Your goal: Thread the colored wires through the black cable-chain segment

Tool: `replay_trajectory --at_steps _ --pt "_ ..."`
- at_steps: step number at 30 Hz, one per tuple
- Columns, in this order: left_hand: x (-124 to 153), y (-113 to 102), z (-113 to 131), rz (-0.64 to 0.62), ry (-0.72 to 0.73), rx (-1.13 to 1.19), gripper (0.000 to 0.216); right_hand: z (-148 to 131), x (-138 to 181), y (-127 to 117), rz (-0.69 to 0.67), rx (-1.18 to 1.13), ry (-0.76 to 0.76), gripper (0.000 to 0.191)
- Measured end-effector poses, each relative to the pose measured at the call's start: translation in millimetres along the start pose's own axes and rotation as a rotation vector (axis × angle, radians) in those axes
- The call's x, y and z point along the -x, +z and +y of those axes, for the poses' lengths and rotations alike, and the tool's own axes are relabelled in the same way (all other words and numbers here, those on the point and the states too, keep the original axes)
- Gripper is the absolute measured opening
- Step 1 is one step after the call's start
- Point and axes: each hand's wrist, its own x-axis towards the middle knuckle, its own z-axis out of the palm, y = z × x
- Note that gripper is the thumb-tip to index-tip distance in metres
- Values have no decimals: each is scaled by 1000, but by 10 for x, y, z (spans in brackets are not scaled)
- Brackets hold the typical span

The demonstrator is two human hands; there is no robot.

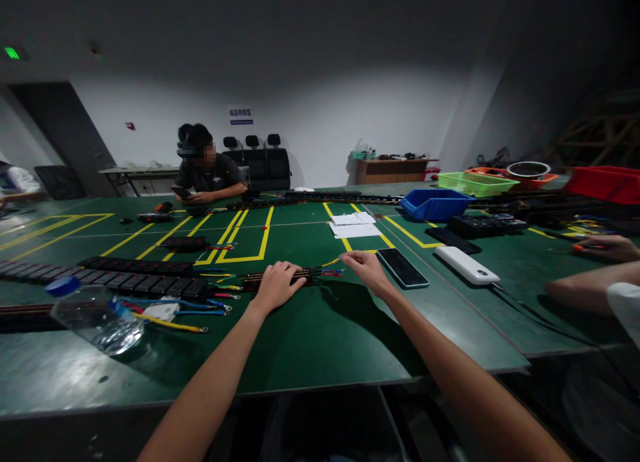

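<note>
Over a dark wire harness (303, 274) on the green table lies my left hand (276, 287), its fingers on the far side and its thumb on the near side, gripping it. Several thin coloured leads with metal lugs fan out from the harness's right end. A yellow wire (330, 263) rises from there, and my right hand (369, 270) pinches its tip between thumb and fingers. A smartphone (403, 267) lies just right of that hand. Left of my left hand are black segmented strips (150, 283) with coloured lug-ended wires.
A water bottle (97, 315) leans at the left. Paper sheets (354, 225), a white power bank (467, 265) with a cable, and a blue bin (435, 205) are to the right. A co-worker (213, 172) sits opposite; another person's arm (585, 289) rests at the right.
</note>
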Motion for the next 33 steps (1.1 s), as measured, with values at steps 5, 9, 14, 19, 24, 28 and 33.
replay_trajectory --at_steps 5,9,14,19,24,28,33 --pt "1 1 3 -8 -2 -6 42 78 -22 -13 27 128 -27 45" --pt "0 -3 5 -5 1 -16 42 124 -10 -34 -12 405 1 31" --pt "-2 -6 8 7 3 -33 42 69 30 -34 -135 647 63 37" --pt "-2 13 -8 -2 3 -13 42 68 21 -36 -93 620 64 32" --pt "0 15 -13 -6 2 -2 43 168 -27 -41 -8 457 19 28" --pt "0 -2 -1 -13 -4 2 44 179 -43 -33 9 244 -62 38" --pt "0 -17 11 -17 -2 14 42 108 -30 -24 -12 178 -111 50"
